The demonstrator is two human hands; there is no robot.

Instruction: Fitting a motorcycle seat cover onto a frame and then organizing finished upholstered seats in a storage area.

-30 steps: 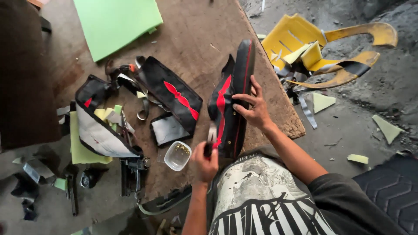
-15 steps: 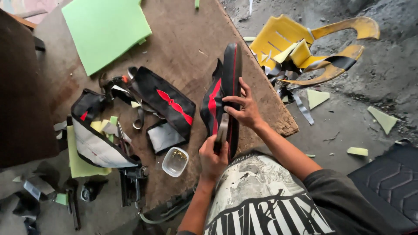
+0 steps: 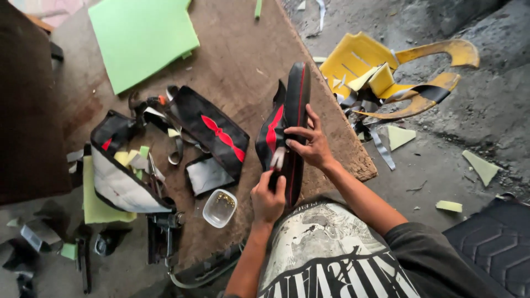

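Two hands on black-and-red seat cover piece, upright on wooden board at centre. Right hand fingers curled, clamping cover's edge. Left hand, at 6 o'clock of it, pinches brush against red stripe. Judged midway: similar panel at 9 o'clock lies flat, small plastic tub at 7 o'clock open.

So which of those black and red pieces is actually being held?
The long, narrow one standing on edge at the board's right side: both hands grip its lower end. The wider one with the red bow shape lies flat, untouched.
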